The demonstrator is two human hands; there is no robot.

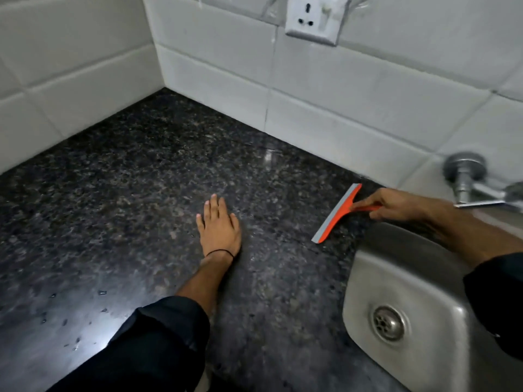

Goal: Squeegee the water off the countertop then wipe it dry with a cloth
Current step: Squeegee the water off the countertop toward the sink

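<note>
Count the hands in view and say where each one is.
2. The left hand lies flat on the countertop; the right hand holds the squeegee beside the sink.

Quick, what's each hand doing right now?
Left hand: open, flat on the countertop, holding nothing.
Right hand: closed on the squeegee handle.

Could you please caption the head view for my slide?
Right hand draws orange squeegee toward steel sink; left hand flat on granite countertop.

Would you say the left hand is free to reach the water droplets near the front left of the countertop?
Probably yes: the left hand lies flat and empty on the countertop, and nothing stands between it and the droplets.
</note>
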